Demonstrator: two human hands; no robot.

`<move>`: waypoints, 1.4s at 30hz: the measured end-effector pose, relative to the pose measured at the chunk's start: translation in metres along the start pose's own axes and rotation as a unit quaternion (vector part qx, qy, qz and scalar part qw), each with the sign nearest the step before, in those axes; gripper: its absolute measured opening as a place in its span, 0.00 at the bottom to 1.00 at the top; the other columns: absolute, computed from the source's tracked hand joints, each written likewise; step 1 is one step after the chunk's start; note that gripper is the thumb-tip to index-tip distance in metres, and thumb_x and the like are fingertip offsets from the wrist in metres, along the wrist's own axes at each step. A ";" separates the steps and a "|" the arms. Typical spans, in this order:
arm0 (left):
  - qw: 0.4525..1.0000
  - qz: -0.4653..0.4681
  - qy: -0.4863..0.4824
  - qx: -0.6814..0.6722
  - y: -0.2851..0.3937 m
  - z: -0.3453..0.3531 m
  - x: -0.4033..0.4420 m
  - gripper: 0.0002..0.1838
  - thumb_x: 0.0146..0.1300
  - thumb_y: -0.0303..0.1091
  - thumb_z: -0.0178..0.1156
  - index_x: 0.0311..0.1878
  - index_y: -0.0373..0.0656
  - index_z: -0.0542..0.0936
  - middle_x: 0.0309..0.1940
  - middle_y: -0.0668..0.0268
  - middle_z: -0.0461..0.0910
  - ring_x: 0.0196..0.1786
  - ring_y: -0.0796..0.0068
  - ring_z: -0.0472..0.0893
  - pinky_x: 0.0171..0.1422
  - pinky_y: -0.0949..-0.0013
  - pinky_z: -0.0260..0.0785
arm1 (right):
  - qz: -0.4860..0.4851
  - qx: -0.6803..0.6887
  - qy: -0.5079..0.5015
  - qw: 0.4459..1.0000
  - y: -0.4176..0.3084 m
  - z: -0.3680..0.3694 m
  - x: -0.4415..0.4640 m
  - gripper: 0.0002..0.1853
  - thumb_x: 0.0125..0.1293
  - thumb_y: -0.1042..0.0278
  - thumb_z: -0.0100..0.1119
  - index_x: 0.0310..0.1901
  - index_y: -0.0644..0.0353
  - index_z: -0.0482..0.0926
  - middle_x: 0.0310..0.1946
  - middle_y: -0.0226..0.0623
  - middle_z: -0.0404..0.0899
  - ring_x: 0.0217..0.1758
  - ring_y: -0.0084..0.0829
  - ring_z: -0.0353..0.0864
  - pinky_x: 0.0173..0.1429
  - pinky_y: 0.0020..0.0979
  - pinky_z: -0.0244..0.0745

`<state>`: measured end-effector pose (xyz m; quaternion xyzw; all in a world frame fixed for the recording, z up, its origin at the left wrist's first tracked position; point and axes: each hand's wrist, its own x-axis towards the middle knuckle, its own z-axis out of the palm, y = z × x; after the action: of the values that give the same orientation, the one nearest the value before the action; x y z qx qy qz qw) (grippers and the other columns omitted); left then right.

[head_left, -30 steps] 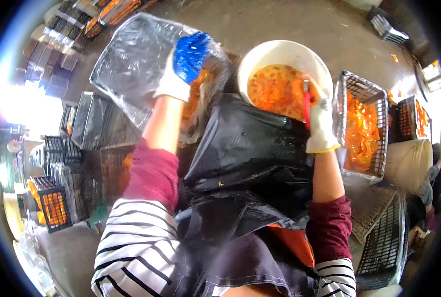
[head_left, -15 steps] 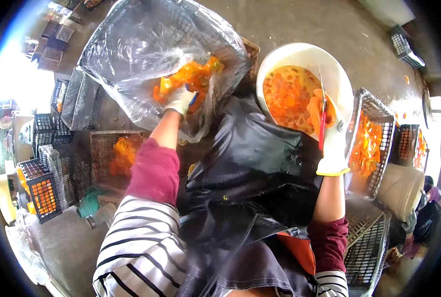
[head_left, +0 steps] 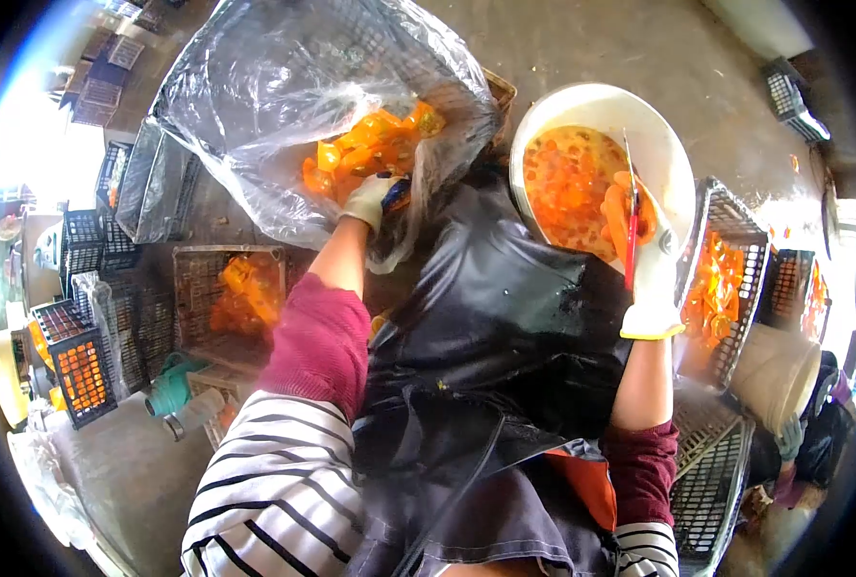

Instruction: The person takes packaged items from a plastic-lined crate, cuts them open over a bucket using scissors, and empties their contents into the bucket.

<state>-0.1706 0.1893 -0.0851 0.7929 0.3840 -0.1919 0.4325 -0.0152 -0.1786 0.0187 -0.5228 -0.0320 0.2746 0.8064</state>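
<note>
My left hand, in a white and blue glove, reaches into a crate lined with clear plastic. Its fingers are partly hidden at the lower edge of a heap of orange pieces. Over the right side of a white bucket is my right hand, with orange fingertips on its glove. It is closed round a red-handled knife, whose thin blade points up. Orange pieces in liquid lie inside the bucket.
A crate of orange pieces stands right of the bucket, and another crate is at the left. A beige bucket and a person in dark clothes are at the far right. A green object sits lower left.
My left hand has come down from above the plastic into the lined crate, then shifted slightly right. My right hand stays by the bucket with the knife, its blade now upright. The view has shifted.
</note>
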 end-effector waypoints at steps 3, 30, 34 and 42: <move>0.995 0.076 0.064 -0.006 -0.051 0.013 0.034 0.25 0.58 0.50 0.60 0.53 0.43 0.79 0.49 0.52 0.81 0.54 0.54 0.79 0.54 0.61 0.69 | 0.010 0.012 0.010 1.000 0.002 -0.001 -0.004 0.37 0.68 0.48 0.52 0.63 0.79 0.63 0.59 0.51 0.71 0.61 0.39 0.73 0.69 0.35 0.66; 0.665 0.214 -0.136 -0.703 0.215 0.103 -0.011 0.21 0.65 0.51 0.58 0.52 0.45 0.77 0.51 0.62 0.80 0.54 0.63 0.78 0.61 0.59 0.70 | -0.046 -0.448 -0.020 0.893 0.004 -0.035 -0.004 0.13 0.68 0.72 0.56 0.53 0.63 0.75 0.44 0.38 0.79 0.46 0.27 0.79 0.54 0.27 0.76; 0.689 0.292 -0.107 -0.654 0.233 0.102 -0.027 0.26 0.66 0.55 0.57 0.57 0.44 0.75 0.52 0.62 0.79 0.54 0.63 0.78 0.62 0.58 0.69 | 0.051 -0.209 -0.050 0.975 0.017 -0.039 0.011 0.14 0.67 0.76 0.57 0.54 0.61 0.75 0.42 0.36 0.79 0.44 0.26 0.79 0.50 0.22 0.75; 0.755 0.340 -0.130 -0.545 0.248 0.115 -0.037 0.25 0.71 0.49 0.53 0.59 0.36 0.74 0.53 0.60 0.78 0.55 0.69 0.77 0.61 0.69 0.68 | 0.048 -0.318 -0.052 0.945 0.000 -0.022 0.006 0.15 0.69 0.80 0.51 0.57 0.67 0.72 0.45 0.40 0.77 0.47 0.27 0.78 0.54 0.23 0.76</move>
<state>0.0014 -0.0050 0.0087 0.4685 0.0694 0.1085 0.8740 -0.0022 -0.1939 0.0077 -0.7378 -0.1350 0.3152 0.5815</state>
